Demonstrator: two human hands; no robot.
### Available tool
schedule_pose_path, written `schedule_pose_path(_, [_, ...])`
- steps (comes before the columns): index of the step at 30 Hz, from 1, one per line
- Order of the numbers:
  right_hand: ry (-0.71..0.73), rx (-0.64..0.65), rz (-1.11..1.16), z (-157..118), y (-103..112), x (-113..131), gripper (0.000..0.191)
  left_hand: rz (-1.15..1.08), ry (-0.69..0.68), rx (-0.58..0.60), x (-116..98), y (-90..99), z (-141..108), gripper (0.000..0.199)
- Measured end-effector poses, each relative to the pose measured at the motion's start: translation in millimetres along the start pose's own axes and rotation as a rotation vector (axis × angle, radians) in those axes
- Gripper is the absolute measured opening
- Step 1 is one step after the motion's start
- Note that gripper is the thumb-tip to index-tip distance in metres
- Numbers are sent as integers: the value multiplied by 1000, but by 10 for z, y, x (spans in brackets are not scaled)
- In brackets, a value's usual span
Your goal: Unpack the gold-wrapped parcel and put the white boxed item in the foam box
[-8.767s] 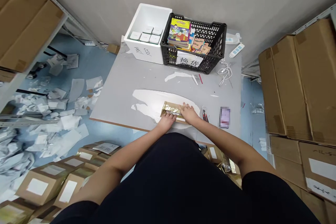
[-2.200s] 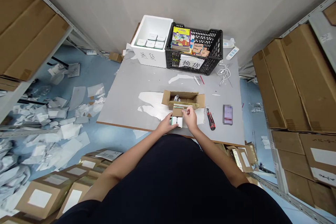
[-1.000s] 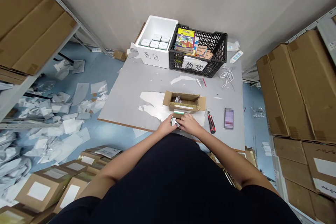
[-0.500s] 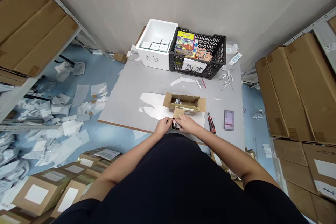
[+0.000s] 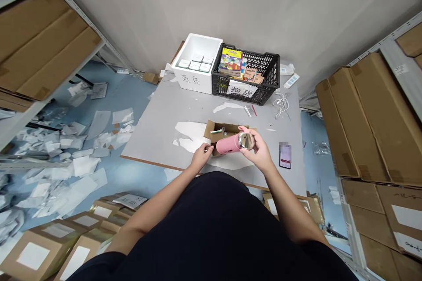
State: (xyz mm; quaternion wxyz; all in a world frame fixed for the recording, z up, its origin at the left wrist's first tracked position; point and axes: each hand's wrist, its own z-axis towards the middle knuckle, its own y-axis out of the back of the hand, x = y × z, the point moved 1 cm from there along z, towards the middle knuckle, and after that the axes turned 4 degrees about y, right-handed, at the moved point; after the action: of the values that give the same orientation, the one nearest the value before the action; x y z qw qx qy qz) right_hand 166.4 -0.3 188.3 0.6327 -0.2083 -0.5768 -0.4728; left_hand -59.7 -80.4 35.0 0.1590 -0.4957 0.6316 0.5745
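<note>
My right hand (image 5: 260, 153) is closed around a pink insulated bottle (image 5: 228, 145) with a shiny silver lid and a pink strap loop. The bottle lies tilted in the air, its base pointing left. Beneath that base shows a small narrow cardboard box (image 5: 216, 153), mostly hidden by the bottle. My left hand (image 5: 202, 156) pinches the left edge of this box. Just beyond stands a larger open cardboard carton (image 5: 208, 129) with raised flaps and a clear plastic piece inside, partly covered by the bottle.
A white foam box (image 5: 194, 82) with several small white boxes stands at the back, beside a black crate (image 5: 275, 74) of books. A phone (image 5: 285, 158) lies on the right of the grey table (image 5: 154, 127). White cable (image 5: 281, 102) and torn paper (image 5: 189, 131) lie about. Cartons (image 5: 372, 118) fill the side shelves.
My right hand has drawn the pink bottle up out of the small box and moved right with it. The utility knife is now out of sight. My left hand stays at the box.
</note>
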Motion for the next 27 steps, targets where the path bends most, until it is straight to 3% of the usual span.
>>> schedule_pose_path(2, [8, -85, 118, 32, 50, 64, 55, -58, -73, -72, -92, 118, -54, 35])
schedule_pose_path(5, [-32, -179, 244, 94, 59, 156, 58, -70, -350, -148, -361, 332, -191, 49])
schedule_pose_path(8, [-69, -246, 363, 155, -4, 250, 58, -48, -629, 10, -719, 455, -338, 79])
schedule_pose_path(10, [-88, -280, 450, 186, -63, 305, 57, -39, -647, 79, -924, 475, -407, 90])
schedule_pose_path(13, [-138, -269, 579, 214, -128, 350, 61, -156, -524, 134, -1105, 477, -468, 85])
schedule_pose_path(15, [-184, -216, 669, 218, -145, 348, 64, -342, -429, 275, -1150, 491, -500, 84])
schedule_pose_path(20, [-261, -57, 840, 191, -178, 317, 66, -846, -172, 994, -1169, 542, -583, 88])
schedule_pose_path(22, [-252, -17, 875, 191, -219, 328, 69, -905, -106, 1144, -1170, 536, -599, 89])
schedule_pose_path(24, [-242, -41, 881, 204, -269, 346, 63, -866, -123, 1041, -1171, 517, -593, 87])
schedule_pose_path(27, [-227, -208, 864, 233, -320, 359, 51, -626, -237, 568, -1172, 506, -574, 86])
